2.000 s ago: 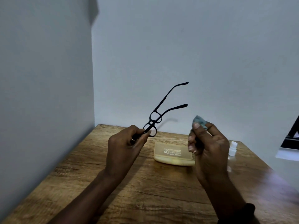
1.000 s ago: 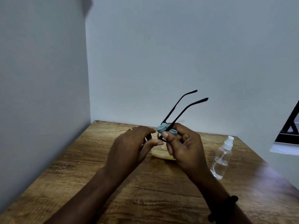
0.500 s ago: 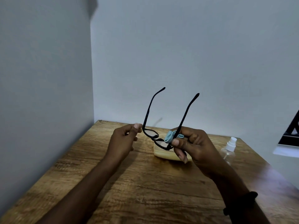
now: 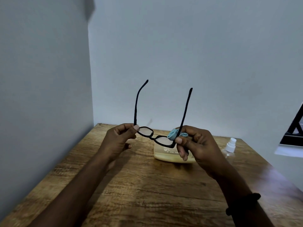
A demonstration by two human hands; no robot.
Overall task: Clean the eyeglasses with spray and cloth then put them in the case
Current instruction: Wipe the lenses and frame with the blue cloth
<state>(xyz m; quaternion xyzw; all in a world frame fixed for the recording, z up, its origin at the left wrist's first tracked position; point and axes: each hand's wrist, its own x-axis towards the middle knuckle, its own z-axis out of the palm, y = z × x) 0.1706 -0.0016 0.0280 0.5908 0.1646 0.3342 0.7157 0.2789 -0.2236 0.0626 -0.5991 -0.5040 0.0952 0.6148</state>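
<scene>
Black-framed eyeglasses (image 4: pixel 152 136) hang in the air above the table, lenses toward me and both temples pointing up. My left hand (image 4: pixel 118 140) pinches the frame's left corner at the hinge. My right hand (image 4: pixel 196 145) pinches the right corner, with a small blue cloth (image 4: pixel 174 134) bunched between its fingers and the right lens. A pale yellow case (image 4: pixel 170 157) lies shut on the table behind the glasses, partly hidden by my right hand. The clear spray bottle (image 4: pixel 229 147) with a white nozzle shows past my right hand.
The wooden table (image 4: pixel 147 185) fits into a corner between a grey wall on the left and one behind. A dark frame over a white ledge (image 4: pixel 293 136) juts in at the right edge. I wear a black band on my right wrist.
The glasses turned from side-on, held by my left hand alone, to facing me with a hand at each corner. My right hand brought the cloth onto the right lens.
</scene>
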